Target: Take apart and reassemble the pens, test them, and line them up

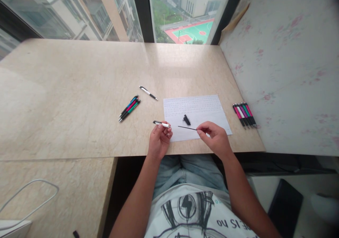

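on a beige desk [79, 89], left hand [160, 139] pinches a pen barrel [166, 125] while, facing its fingers, right hand [215, 137] grips a slim refill [187, 128], likely light, bendy, best end-held.

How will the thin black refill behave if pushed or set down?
The refill will probably stay fairly stiff: the right hand grips one end and the free length looks straight. It is likely light, being so thin. Set down on the paper, it may roll, since no clip shows along it.
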Tool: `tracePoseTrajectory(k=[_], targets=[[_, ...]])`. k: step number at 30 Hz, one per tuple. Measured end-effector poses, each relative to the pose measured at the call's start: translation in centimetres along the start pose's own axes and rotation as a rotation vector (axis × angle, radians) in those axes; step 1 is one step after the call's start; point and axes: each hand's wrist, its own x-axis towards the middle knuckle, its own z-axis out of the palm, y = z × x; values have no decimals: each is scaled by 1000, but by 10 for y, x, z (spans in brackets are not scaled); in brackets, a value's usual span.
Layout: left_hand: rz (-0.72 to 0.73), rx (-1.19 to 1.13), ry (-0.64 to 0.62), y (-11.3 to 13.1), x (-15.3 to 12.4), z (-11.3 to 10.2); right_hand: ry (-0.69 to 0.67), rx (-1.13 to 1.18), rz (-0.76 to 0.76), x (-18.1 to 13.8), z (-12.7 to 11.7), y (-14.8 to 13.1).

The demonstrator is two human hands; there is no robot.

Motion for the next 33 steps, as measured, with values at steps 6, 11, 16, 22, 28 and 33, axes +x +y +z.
tracePoseTrajectory(k=[6,11,16,22,28,33], targets=[[1,-15,-22,-1,0,-1,-30,-2,-22,0,3,-2],[11,-1,-23,-1,0,-1,-43,-36,-16,0,6,-3],[32,76,-29,-4,-1,1,-52,-98,-42,1,9,-9],[83,214,-64,-8,-3,3,-65,-125,-83,1,20,-17],[99,256,-60,-8,-4,5,-6,-64,37,0,29,-17],[59,208,-54,-5,-4,3,-71,102,137,0,29,-10]])
